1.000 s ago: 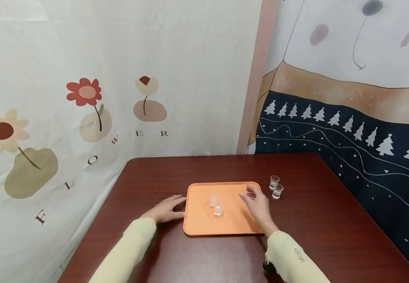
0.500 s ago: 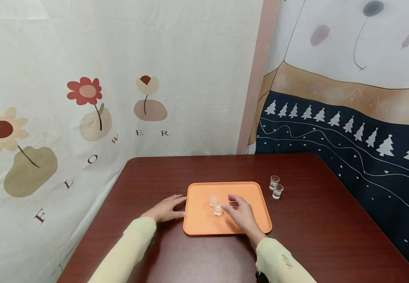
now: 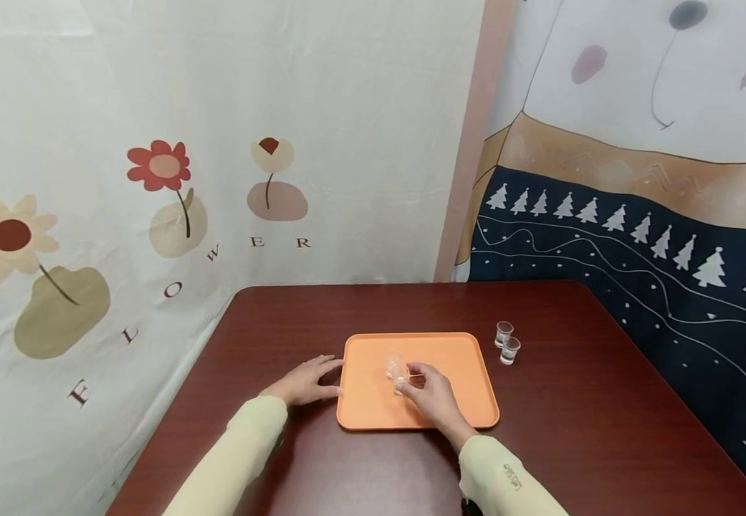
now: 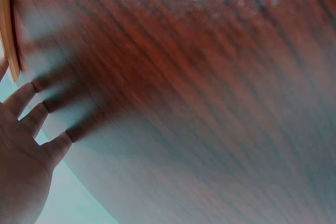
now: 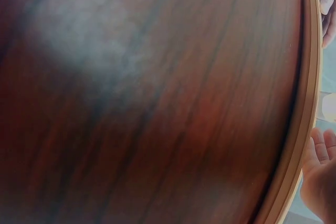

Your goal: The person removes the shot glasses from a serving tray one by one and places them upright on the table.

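Two small clear shot glasses stand close together on an orange tray [image 3: 456,351] in the head view. My right hand [image 3: 436,398] reaches over the tray and pinches the nearer shot glass [image 3: 400,380] between thumb and fingers, partly covering it. Just behind it stands the farther shot glass [image 3: 391,362], upright. My left hand [image 3: 304,382] lies beside the tray's left edge, fingers spread, fingertips at the rim. In the left wrist view, the left hand [image 4: 26,145] shows extended fingers. The right wrist view shows only part of the right hand [image 5: 319,174] beyond the tray rim.
Two more shot glasses, a rear one [image 3: 504,334] and a front one [image 3: 509,351], stand on the dark red wooden table [image 3: 579,401] right of the tray. A printed flower curtain [image 3: 360,143] hangs behind the table, and a dark tree-patterned cloth [image 3: 605,265] at the right.
My right hand has moved left across the tray from its right side to the nearer shot glass and closed in on it. The left hand stays by the tray's left edge.
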A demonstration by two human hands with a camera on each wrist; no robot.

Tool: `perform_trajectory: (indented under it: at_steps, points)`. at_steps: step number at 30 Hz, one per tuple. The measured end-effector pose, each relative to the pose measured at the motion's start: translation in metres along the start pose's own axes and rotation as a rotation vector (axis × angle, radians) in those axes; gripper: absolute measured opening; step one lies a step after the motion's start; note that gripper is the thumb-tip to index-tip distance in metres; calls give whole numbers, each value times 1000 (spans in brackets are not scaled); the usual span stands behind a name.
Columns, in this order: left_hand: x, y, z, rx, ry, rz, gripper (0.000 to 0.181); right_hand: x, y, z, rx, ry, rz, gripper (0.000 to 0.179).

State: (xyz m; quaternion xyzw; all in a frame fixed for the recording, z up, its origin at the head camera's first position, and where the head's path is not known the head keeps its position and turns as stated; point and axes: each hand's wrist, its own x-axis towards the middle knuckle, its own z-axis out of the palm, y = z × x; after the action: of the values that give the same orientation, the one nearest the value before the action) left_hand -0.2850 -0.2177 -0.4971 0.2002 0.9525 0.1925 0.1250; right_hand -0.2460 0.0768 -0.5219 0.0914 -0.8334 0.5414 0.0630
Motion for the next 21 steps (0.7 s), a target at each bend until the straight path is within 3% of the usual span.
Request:
perform_trajectory:
  at_steps: [10, 21]
  points:
    - [-1, 3, 0, -11, -5, -19, 70, 3, 1, 3, -66, 11, -31, 28]
    - [-2, 5, -2, -10, 1, -15, 70, 3, 0, -6, -27, 82, 0, 23]
